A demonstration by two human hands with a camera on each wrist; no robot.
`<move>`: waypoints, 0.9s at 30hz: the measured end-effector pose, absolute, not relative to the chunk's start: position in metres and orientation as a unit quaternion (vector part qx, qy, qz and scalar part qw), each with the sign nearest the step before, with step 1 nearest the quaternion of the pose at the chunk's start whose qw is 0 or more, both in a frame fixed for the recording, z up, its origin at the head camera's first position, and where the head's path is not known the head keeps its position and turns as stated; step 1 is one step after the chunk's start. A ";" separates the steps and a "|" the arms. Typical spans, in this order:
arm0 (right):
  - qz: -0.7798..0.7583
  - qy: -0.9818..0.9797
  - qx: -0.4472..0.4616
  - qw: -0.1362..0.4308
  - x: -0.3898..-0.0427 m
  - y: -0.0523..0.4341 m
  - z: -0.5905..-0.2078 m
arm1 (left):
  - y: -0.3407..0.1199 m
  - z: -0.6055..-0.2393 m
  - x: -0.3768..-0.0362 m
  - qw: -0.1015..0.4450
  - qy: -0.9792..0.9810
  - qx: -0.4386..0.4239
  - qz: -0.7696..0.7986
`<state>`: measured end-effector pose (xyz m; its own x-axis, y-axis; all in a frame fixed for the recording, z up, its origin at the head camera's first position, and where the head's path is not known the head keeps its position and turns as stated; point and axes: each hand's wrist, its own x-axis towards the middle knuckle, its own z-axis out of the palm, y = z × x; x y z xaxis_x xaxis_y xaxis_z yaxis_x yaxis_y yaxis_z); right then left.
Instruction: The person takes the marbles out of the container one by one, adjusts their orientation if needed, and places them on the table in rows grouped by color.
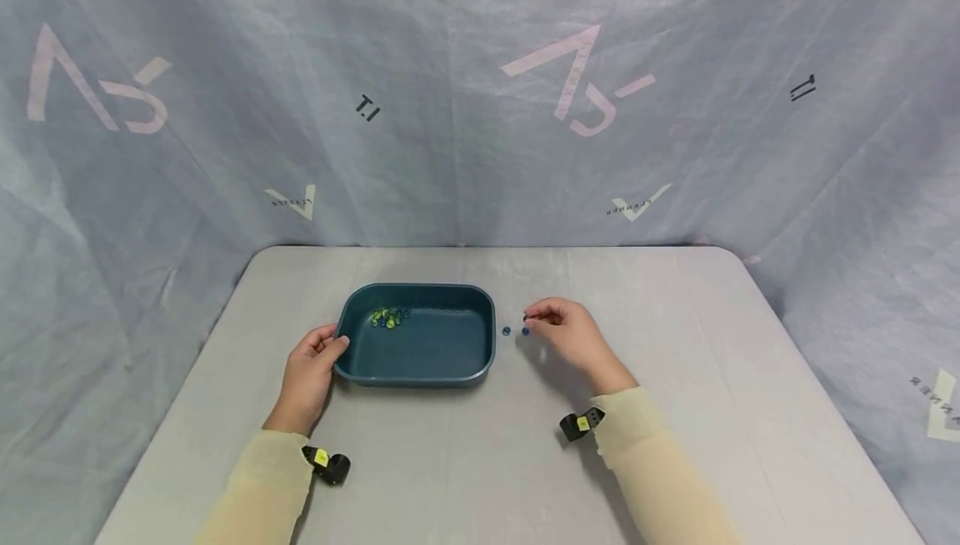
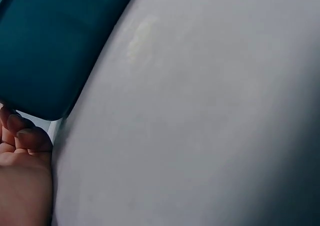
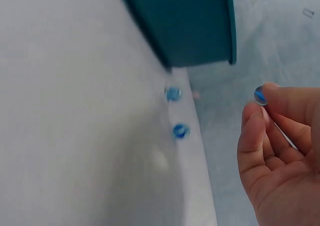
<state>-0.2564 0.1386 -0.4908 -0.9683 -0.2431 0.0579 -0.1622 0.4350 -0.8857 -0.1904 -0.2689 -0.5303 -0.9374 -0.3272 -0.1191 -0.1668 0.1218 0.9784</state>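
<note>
Your head view looks forward and down from above the table point(image 1: 675, 412), taking in both arms. Your left wrist view sits low and close beside the teal tray point(image 2: 45, 46). Your right wrist view, equally close, shares that tray's outer wall.

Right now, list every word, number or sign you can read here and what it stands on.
"T.I" (uncertain): small black print on the grey-blue cloth backdrop, upper left of centre.
Small black mark, upper right of the cloth: too small to read.
Large pale angular logos on the cloth: symbols, no readable words.
Smaller pale logos with fine lettering: too blurred.
Teal plastic tray, blue glass marbles: no text.
</note>
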 end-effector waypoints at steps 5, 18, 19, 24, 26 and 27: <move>-0.496 0.861 -0.110 0.037 -0.255 0.151 -0.495 | -0.270 -0.533 -0.193 0.067 -0.745 0.166 -0.642; -0.493 0.865 -0.079 0.043 -0.255 0.174 -0.515 | -0.267 -0.532 -0.188 0.060 -0.743 0.164 -0.647; -0.495 0.864 -0.076 0.044 -0.255 0.174 -0.516 | -0.267 -0.532 -0.188 0.060 -0.744 0.163 -0.645; -0.494 0.866 -0.071 0.037 -0.256 0.173 -0.525 | -0.268 -0.529 -0.189 0.064 -0.746 0.162 -0.642; -0.486 0.870 -0.069 0.034 -0.257 0.172 -0.526 | -0.268 -0.529 -0.190 0.064 -0.748 0.163 -0.641; -0.480 0.874 -0.068 0.034 -0.257 0.171 -0.526 | -0.269 -0.528 -0.190 0.064 -0.747 0.162 -0.641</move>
<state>-0.2568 0.1709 -0.5265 -0.9886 -0.1507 0.0066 -0.0863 0.5292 -0.8441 -0.1898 -0.2689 -0.5284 -0.9392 -0.3244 -0.1127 -0.1609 0.1256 0.9790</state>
